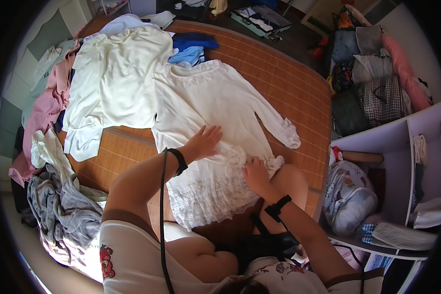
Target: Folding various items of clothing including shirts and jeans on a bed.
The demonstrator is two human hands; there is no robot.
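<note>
A white long-sleeved top (213,95) with lace at its neck and a tiered lace hem lies spread in front of me. One sleeve lies diagonally across its front, with its ruffled cuff (236,156) near the hem. The other sleeve reaches out to the right. My left hand (204,143) rests palm down on the folded sleeve, fingers apart. Beside that cuff, my right hand (258,178) has curled fingers on the lace fabric, close to my bent knee; its fingertips are partly hidden.
Under the top is a bamboo mat (290,95). A cream garment (128,77) lies to the left, with blue clothes (193,41) beyond. Grey clothing (66,209) is piled at the left edge. Shelving (393,132) stands right; an open suitcase (261,20) is on the far floor.
</note>
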